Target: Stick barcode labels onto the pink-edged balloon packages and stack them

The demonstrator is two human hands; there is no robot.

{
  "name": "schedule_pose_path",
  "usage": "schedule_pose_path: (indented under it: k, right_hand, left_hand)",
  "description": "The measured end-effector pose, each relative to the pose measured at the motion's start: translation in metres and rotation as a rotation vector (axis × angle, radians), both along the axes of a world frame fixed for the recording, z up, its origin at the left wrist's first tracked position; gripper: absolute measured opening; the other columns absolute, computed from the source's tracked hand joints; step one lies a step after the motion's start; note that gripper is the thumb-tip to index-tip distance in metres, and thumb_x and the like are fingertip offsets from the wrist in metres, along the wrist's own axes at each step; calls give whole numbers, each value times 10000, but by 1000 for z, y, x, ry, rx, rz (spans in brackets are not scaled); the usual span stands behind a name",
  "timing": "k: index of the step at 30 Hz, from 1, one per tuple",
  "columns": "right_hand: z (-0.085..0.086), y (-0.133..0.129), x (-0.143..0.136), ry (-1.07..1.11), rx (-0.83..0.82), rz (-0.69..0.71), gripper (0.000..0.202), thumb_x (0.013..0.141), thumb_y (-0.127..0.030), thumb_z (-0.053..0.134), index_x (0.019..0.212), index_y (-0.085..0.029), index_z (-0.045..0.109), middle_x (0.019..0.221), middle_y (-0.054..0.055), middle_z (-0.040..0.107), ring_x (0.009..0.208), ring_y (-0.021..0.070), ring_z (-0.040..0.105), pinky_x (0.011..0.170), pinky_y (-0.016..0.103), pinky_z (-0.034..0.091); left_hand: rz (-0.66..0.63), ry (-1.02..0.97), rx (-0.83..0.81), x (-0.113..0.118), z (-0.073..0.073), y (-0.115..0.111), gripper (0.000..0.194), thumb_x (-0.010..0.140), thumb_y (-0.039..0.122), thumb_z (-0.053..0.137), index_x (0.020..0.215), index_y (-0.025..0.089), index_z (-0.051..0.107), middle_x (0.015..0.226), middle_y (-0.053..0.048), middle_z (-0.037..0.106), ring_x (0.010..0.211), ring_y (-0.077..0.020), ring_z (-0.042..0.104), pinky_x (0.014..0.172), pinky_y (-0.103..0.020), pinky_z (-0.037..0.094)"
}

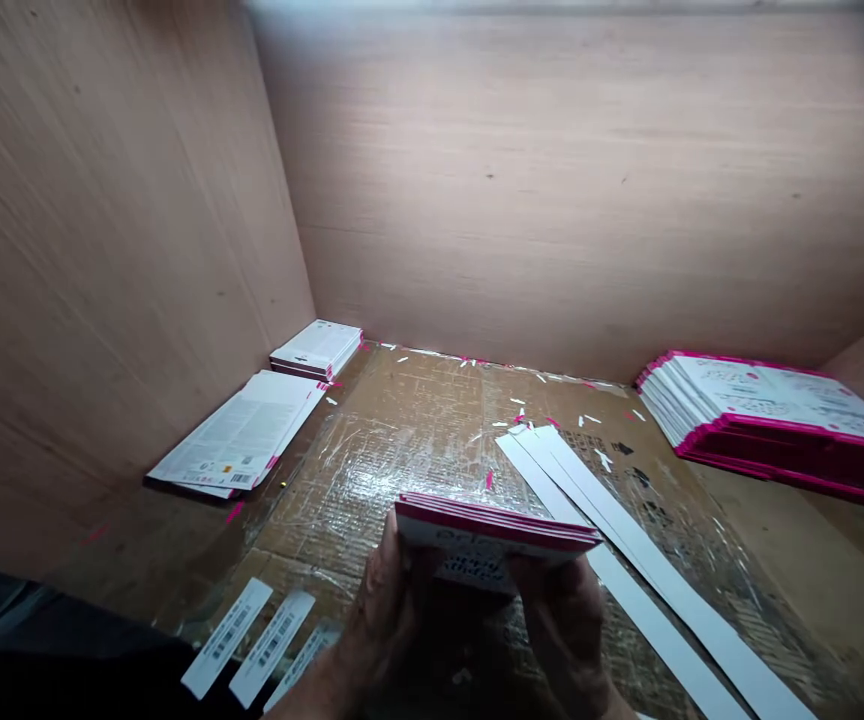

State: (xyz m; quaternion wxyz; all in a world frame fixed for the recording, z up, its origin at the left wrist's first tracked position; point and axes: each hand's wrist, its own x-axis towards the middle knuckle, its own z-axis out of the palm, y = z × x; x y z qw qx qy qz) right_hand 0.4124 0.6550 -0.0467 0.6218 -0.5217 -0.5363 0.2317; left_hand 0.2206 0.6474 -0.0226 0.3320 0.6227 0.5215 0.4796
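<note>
While wooden walls are closing in the left and back sides, you are working over a counter covered with taped brown cardboard. On its right side, one large fanned stack of pink-edged cards is lying against the back wall, its far corner running out of view. On the left, two piles of white printed sheets are sitting by the side wall: a bigger spread pile near you and a smaller pile behind it, in the corner. Three or so long white paper strips are lying slantwise just right of your hands, their near ends cut off by the lower edge. Three barcode labels are lying side by side at the near left, the third partly hidden by your forearm.

You are holding one small bundle of pink-edged cards above the middle of the counter; how many cards it holds is hard to tell, and its print is blurred. Your left hand is pinching its left end, your right hand its right end, each grip pressed onto the bundle. Small pink and white paper scraps are lying scattered, too many to count.
</note>
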Motion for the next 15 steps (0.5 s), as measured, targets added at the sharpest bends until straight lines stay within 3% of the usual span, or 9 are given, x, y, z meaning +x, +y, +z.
schedule_pose_path:
  k: [5, 9, 15]
  right_hand:
    - [-1, 7, -3, 54, 10, 71, 210, 779, -363, 699, 930, -222, 659, 797, 40, 709, 669, 193, 640, 557, 271, 528]
    - [-1, 9, -4, 95, -1, 146, 195, 816, -333, 661, 950, -193, 651, 814, 50, 698, 685, 183, 626, 552, 255, 510]
    - [-10, -3, -2, -13, 115, 135, 76, 838, -264, 629, 880, -207, 656, 770, 26, 675, 663, 168, 598, 579, 254, 491]
  left_hand:
    - [-278, -117, -141, -11, 5, 15, 330, 937, 379, 454, 1171, 198, 601, 1072, -84, 681, 915, -239, 611, 803, -315, 504]
    - [-320, -270, -197, -14, -1, 22, 338, 924, 398, 495, 1127, 164, 631, 1079, -93, 681, 885, -241, 618, 765, -312, 504]
    - [-306, -190, -240, -19, -21, 15, 338, 870, 437, 573, 1049, 182, 704, 1032, -83, 711, 911, -269, 625, 714, -276, 499]
